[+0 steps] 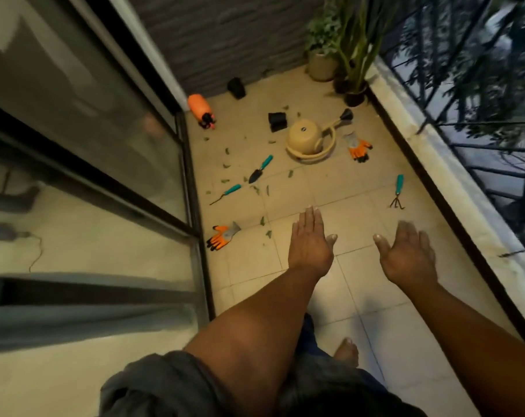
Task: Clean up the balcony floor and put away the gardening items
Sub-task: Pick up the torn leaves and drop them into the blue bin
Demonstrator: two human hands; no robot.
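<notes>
Nothing put away yet: trowel [260,169], gloves [222,236], leaves still on floor [345,191]. Left hand [309,242], right hand [408,254] released, empty.

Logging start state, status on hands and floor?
Left hand, right hand open, holding nothing. Trowel, rake, gloves, watering can on floor. Path unobstructed.

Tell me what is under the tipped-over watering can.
The beige watering can lies overturned on a matching round saucer on the floor tiles. Whatever lies between the can and the saucer is hidden.
</notes>
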